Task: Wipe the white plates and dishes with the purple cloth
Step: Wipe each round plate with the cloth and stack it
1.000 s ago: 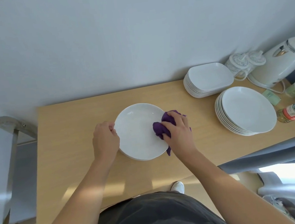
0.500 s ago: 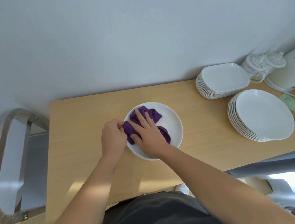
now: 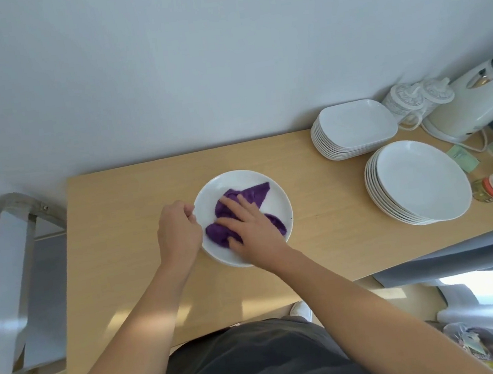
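Cloth [image 3: 255, 193], purple and bunched, lies mid-frame on the white plate [image 3: 280, 204], under your right hand [image 3: 252, 232]; your fingers are spread flat, pressing it down.

— And your left hand [image 3: 177, 229] pinches the plate's left rim with curled fingers, steadying it on the table [image 3: 119, 221].

— You look to be mid-wipe on this plate's face.

— Next, I'd judge, you sweep the bare upper and right-hand parts. Then swap it for one from the round stack [image 3: 421, 181] or the square dishes [image 3: 355, 125] at the right of the frame. Lift squarely, since glazed plates likely slide.
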Action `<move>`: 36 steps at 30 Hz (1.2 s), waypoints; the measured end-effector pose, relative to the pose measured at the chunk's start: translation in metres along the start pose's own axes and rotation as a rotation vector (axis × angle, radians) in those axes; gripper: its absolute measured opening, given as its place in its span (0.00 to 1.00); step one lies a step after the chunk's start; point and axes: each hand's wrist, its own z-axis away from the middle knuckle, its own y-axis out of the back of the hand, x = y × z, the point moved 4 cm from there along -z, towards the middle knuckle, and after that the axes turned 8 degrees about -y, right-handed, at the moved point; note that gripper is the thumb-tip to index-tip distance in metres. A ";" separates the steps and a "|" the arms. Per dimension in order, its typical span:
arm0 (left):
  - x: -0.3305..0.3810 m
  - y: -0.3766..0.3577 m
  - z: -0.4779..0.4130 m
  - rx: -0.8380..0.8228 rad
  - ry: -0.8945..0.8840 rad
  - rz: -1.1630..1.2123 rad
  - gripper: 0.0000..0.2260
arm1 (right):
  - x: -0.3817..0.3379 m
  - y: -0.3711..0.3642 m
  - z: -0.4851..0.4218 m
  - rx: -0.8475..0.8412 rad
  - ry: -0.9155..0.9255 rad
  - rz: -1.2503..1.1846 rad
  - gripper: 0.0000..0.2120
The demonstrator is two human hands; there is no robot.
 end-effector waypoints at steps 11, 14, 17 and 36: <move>-0.001 0.000 0.000 -0.005 -0.004 -0.039 0.12 | 0.038 0.038 0.033 0.148 -0.349 0.293 0.09; -0.003 0.000 0.000 -0.008 0.014 -0.037 0.13 | 0.019 0.037 0.051 0.108 -0.391 0.315 0.18; -0.002 -0.001 0.000 0.000 0.000 -0.058 0.12 | -0.006 0.026 0.063 -0.006 -0.350 0.359 0.21; -0.007 0.001 -0.001 -0.007 -0.015 -0.012 0.11 | -0.015 -0.006 0.017 0.008 -0.134 0.008 0.21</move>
